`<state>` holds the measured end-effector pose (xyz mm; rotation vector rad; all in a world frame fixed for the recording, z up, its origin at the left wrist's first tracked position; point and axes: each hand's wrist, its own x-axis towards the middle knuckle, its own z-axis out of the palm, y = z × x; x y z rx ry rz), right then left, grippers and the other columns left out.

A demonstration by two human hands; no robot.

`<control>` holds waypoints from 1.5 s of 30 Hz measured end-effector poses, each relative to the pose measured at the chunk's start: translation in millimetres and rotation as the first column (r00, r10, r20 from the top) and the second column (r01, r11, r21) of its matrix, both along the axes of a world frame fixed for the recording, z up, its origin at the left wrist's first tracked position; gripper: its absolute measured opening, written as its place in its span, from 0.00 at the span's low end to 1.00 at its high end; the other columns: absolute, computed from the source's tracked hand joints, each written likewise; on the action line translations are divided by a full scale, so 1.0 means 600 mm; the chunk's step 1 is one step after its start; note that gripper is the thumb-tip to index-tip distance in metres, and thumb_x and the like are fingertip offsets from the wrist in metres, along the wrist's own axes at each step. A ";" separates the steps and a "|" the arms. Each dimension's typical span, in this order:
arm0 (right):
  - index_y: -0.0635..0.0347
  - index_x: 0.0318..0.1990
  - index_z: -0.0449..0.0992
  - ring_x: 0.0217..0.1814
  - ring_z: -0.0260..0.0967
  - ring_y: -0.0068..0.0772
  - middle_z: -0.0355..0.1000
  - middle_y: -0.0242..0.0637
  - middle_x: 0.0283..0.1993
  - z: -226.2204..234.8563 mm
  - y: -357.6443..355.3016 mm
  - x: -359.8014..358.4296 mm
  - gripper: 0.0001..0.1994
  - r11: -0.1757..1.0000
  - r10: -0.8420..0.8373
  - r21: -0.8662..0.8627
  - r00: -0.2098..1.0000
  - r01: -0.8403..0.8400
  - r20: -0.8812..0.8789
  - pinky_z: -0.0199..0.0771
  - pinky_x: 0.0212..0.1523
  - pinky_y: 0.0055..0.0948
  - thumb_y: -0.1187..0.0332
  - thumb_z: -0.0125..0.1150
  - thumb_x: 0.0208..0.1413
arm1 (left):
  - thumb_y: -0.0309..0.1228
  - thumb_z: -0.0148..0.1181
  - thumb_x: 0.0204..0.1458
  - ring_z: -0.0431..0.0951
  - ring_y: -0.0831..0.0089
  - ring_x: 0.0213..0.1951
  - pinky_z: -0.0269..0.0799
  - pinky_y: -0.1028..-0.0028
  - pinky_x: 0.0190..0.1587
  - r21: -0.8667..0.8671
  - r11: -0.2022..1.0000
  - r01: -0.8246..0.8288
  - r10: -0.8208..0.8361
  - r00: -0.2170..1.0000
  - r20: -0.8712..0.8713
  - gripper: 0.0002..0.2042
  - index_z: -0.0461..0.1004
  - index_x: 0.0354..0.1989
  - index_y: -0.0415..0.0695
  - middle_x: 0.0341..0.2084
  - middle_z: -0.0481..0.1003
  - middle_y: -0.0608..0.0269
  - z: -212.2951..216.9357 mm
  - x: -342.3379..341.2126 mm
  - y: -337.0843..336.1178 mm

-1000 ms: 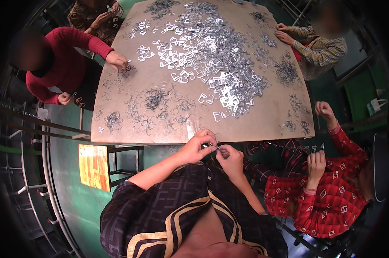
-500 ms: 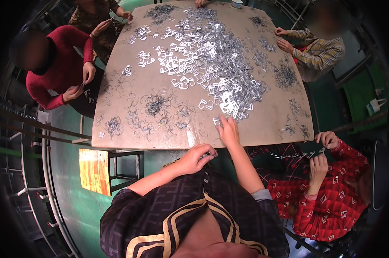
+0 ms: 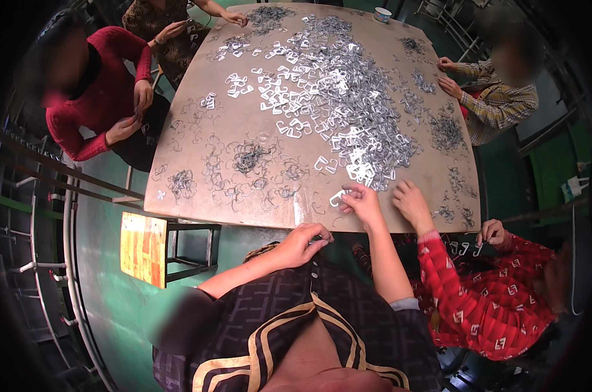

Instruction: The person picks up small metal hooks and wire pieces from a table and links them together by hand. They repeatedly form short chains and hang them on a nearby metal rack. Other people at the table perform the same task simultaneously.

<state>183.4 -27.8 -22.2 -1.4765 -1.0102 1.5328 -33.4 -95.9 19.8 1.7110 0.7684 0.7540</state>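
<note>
My right hand (image 3: 364, 204) is over the near edge of the table, its thumb and fingers closed at a flat silver hook-shaped clip (image 3: 336, 198). Just beyond it spreads a large pile of similar silver clips (image 3: 361, 124). My left hand (image 3: 302, 243) is held in front of my chest by the table's edge, fingers curled in and thumb against them. Whatever its fingertips hold is too small to make out. Thin dark wire hooks (image 3: 250, 157) lie in loose heaps on the table, beyond my left hand.
The brown table (image 3: 198, 144) has co-workers around it. On my right, a red-sleeved co-worker's hand (image 3: 410, 202) reaches onto the table close to mine. A wooden stool (image 3: 143, 248) stands to my left. A small tub (image 3: 382, 14) sits at the far edge.
My right hand has drawn in its fingers at the clip beside it. My left hand has barely moved. The red-sleeved co-worker's hand has come onto the table; the view has shifted slightly.
</note>
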 end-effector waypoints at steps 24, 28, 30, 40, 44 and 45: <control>0.67 0.32 0.77 0.29 0.75 0.29 0.75 0.40 0.30 0.089 -0.186 -0.058 0.05 0.773 -0.308 0.632 0.903 0.054 0.300 0.74 0.32 0.24 0.81 0.64 0.46 | 0.24 0.61 0.51 0.79 0.68 0.33 0.74 0.72 0.39 -0.036 0.997 0.070 -0.071 0.997 -0.043 0.04 0.77 0.33 0.38 0.29 0.78 0.57 0.005 -0.009 0.041; 0.67 0.32 0.77 0.29 0.75 0.29 0.75 0.39 0.30 0.085 -0.193 -0.055 0.05 0.771 -0.330 0.633 0.893 0.068 0.306 0.74 0.32 0.25 0.80 0.64 0.46 | 0.26 0.61 0.47 0.77 0.56 0.35 0.74 0.64 0.41 0.476 0.851 -0.220 0.406 0.851 -0.333 0.05 0.79 0.32 0.41 0.31 0.79 0.55 -0.078 -0.050 0.150; 0.67 0.32 0.77 0.29 0.75 0.30 0.75 0.40 0.30 0.083 -0.197 -0.055 0.05 0.772 -0.329 0.631 0.893 0.069 0.305 0.74 0.33 0.25 0.80 0.64 0.46 | 0.28 0.62 0.45 0.75 0.60 0.38 0.72 0.66 0.41 0.733 0.656 -0.180 0.534 0.797 -0.283 0.05 0.79 0.30 0.41 0.34 0.78 0.57 -0.112 -0.068 0.197; 0.67 0.32 0.76 0.30 0.75 0.31 0.75 0.39 0.30 0.083 -0.212 -0.052 0.05 0.788 -0.353 0.606 0.887 0.109 0.299 0.73 0.33 0.25 0.80 0.64 0.46 | 0.28 0.65 0.46 0.79 0.58 0.29 0.74 0.65 0.36 0.340 0.872 -0.351 0.466 0.806 -0.365 0.08 0.78 0.35 0.39 0.28 0.78 0.52 -0.082 -0.075 0.275; 0.67 0.33 0.76 0.30 0.74 0.30 0.75 0.39 0.30 0.087 -0.214 -0.053 0.05 0.787 -0.368 0.604 0.883 0.129 0.291 0.73 0.33 0.24 0.81 0.63 0.46 | 0.27 0.64 0.45 0.79 0.55 0.31 0.74 0.63 0.37 0.464 0.813 -0.351 0.543 0.743 -0.390 0.06 0.80 0.32 0.41 0.29 0.78 0.52 -0.088 -0.088 0.290; 0.67 0.33 0.76 0.30 0.74 0.30 0.75 0.40 0.30 0.086 -0.213 -0.053 0.05 0.785 -0.370 0.605 0.883 0.132 0.289 0.73 0.33 0.24 0.81 0.63 0.46 | 0.27 0.64 0.45 0.78 0.54 0.32 0.74 0.62 0.37 0.495 0.811 -0.310 0.536 0.732 -0.420 0.06 0.80 0.31 0.41 0.29 0.78 0.52 -0.080 -0.086 0.280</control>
